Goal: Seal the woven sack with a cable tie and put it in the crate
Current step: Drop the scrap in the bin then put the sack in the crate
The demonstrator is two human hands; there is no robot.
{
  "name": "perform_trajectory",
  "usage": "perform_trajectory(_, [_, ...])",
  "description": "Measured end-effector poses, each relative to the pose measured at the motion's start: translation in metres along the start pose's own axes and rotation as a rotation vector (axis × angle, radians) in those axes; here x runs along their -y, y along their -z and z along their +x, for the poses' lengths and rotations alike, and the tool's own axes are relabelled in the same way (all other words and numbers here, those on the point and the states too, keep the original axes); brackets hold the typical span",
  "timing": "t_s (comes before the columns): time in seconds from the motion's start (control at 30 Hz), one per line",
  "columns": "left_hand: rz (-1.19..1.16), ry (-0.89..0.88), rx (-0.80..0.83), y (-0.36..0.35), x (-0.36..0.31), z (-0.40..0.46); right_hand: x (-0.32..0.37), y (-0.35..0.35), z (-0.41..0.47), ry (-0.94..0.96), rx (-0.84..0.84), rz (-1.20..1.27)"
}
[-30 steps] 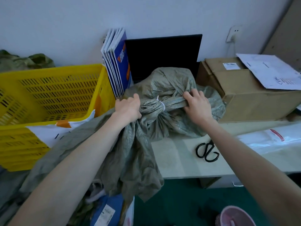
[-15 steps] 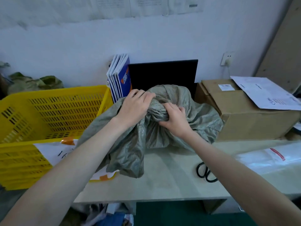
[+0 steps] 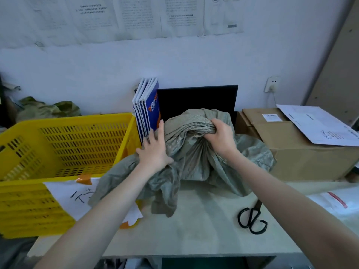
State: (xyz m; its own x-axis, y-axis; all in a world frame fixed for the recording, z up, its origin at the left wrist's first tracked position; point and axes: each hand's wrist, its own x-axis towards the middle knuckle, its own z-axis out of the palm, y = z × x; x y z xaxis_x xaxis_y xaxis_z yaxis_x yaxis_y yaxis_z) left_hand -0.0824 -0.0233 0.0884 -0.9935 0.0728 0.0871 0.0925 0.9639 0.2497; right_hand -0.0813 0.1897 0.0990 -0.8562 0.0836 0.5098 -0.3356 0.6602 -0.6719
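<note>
Two bare hands are laid on the grey-green woven plastic sack, which sits at the centre of the frame on the pale tabletop, just right of the yellow slotted plastic crate filling the left side. The bunched neck of the sack is clenched in the right hand, fingers curled fully closed around the gathered folds. The left hand is pressed flat against the sack's left flank with fingers spread and nothing gripped. No cable tie can be made out at this moment (it may be hidden under the right fist).

The woven fabric is judged soft, limp and a little slick; loose folds are draped toward the lower centre of the frame and would trail if ignored. Its weight cannot be told, though the bulging body suggests some contents. The firm gathered neck is judged the best place to be held, with the underside supported during the lift toward the crate at left. Black-handled scissors are seen at lower right, well apart from the sack.
</note>
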Motion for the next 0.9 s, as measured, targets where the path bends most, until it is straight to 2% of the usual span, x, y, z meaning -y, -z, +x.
perform_trajectory(0.1, [-0.116,0.016,0.158,0.024,0.011,0.018,0.007,0.011,0.007,0.011,-0.015,0.077])
perform_trajectory(0.17, [-0.170,-0.039,0.123,0.043,0.011,0.031,0.014,0.018,0.011,0.008,-0.009,0.151])
perform_trajectory(0.3, [-0.324,-0.133,-0.264,0.072,-0.008,0.052,0.026,0.032,0.040,0.006,-0.056,0.284])
perform_trajectory(0.43, [-0.498,-0.203,-0.622,0.095,-0.035,0.068,0.033,0.050,0.077,-0.013,-0.078,0.250])
perform_trajectory(0.53, [-0.599,-0.193,-0.700,0.110,-0.050,0.080,0.030,0.057,0.090,-0.075,-0.120,0.203])
perform_trajectory(0.57, [-0.575,-0.206,-0.687,0.110,-0.053,0.085,0.027,0.058,0.089,-0.108,-0.113,0.226])
perform_trajectory(0.63, [-0.368,-0.268,-0.624,0.102,-0.053,0.093,0.014,0.055,0.083,-0.164,-0.091,0.270])
perform_trajectory(0.73, [-0.043,-0.245,-0.437,0.075,-0.049,0.099,-0.001,0.051,0.070,-0.201,-0.091,0.264])
perform_trajectory(0.8, [-0.054,-0.212,-0.309,0.054,-0.051,0.099,-0.005,0.050,0.065,-0.221,-0.101,0.279])
perform_trajectory(0.9, [-0.315,-0.195,0.002,0.028,-0.061,0.094,-0.011,0.052,0.060,-0.263,-0.095,0.293])
